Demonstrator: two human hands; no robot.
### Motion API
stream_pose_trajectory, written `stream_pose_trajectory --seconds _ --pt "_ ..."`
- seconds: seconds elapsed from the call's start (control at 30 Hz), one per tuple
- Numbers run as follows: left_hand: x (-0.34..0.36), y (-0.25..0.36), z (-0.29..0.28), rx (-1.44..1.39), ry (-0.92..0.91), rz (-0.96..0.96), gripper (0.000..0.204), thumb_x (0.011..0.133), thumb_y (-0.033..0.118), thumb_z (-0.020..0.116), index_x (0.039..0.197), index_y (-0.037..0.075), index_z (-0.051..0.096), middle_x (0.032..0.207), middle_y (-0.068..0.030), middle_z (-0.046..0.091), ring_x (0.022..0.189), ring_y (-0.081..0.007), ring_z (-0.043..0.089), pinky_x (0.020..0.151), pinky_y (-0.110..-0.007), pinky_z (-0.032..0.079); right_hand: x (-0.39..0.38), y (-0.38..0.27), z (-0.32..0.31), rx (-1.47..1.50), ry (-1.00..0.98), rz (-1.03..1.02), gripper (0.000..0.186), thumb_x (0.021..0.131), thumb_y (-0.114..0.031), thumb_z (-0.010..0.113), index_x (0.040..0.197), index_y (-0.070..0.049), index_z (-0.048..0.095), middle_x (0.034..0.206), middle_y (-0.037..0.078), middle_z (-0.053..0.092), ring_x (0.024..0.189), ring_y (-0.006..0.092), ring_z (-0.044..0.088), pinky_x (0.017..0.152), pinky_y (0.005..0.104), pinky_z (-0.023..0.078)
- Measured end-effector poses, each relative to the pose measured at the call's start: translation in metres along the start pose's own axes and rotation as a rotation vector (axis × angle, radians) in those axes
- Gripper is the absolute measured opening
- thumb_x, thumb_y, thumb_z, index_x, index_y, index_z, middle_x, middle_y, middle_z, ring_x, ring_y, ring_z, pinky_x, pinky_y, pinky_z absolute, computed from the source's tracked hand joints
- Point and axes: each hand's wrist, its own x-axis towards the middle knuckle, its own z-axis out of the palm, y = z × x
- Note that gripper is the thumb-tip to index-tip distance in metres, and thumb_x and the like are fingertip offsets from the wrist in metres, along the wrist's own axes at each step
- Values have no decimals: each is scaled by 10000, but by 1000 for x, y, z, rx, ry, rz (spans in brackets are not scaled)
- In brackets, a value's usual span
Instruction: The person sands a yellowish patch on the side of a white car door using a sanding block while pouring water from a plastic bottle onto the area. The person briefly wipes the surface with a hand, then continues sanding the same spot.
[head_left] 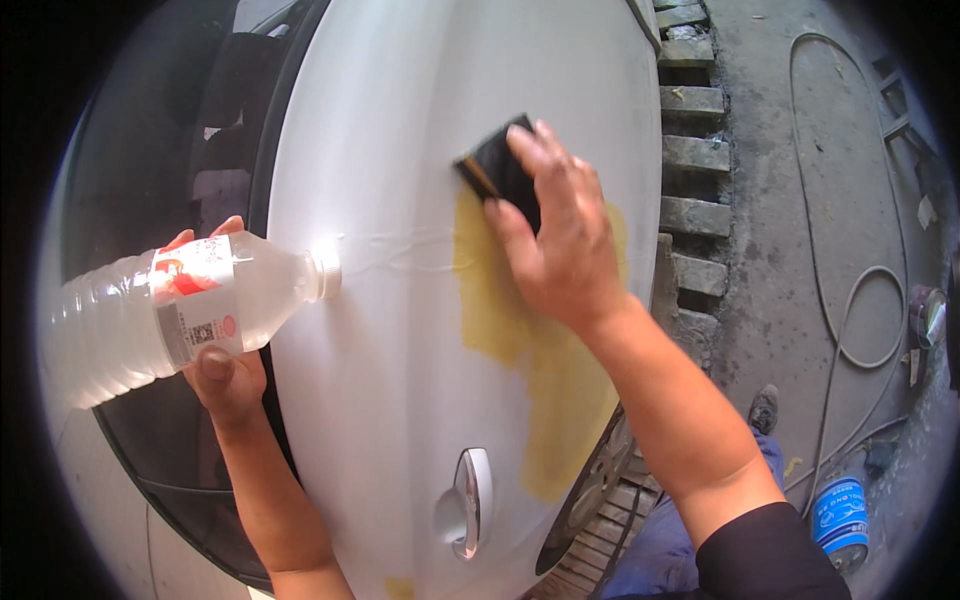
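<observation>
My left hand [236, 386] is wrapped round a clear plastic bottle [275, 290] with a red and white label. The bottle lies on its side, its white cap end pointing right, over the silver car door [360, 400]. Thin streaks of water run from near the cap across the panel. In my right hand [570, 235] is a black sanding block [495, 160], pressed to the door at the top edge of a yellow filler patch [490, 310]. My fingers hide part of the block. Nearer me on the door is a chrome door handle [474, 505].
Dark car windows [170, 200] lie at the left. To the right are a slatted floor grate [695, 155] and concrete with a looped hose [800, 150]. A blue-labelled container [840, 520] stands by my leg, and a can [928, 315] lies at the far right.
</observation>
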Motion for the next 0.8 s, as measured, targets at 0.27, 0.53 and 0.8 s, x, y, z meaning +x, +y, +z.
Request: stream_pose_trajectory --seconds 0.27,0.53,0.8 --pt "-4 -1 -8 -15 -28 -6 1066 657 617 822 1435 38 380 1350 -266 542 1224 -302 583 1023 -425 512 -123 -42 -21 43 -87 69 652 821 -74 663 1434 -37 442 1454 312 432 1139 469 523 980 530 422" --pt "1 -12 -16 -92 -137 82 913 789 523 738 1474 53 356 1390 -181 516 1326 -372 502 1113 -498 422 -41 6 0 119 -9 -144 682 794 -13 680 1429 -56 437 1423 260 510 1211 409 523 1024 491 400" --pt "6 -18 -17 -128 -136 83 851 814 488 730 1469 72 381 1384 -164 537 1316 -390 518 1120 -524 412 -105 -11 -27 84 -249 -216 606 809 -18 650 1390 -110 505 1455 161 526 1284 396 477 1072 486 380"
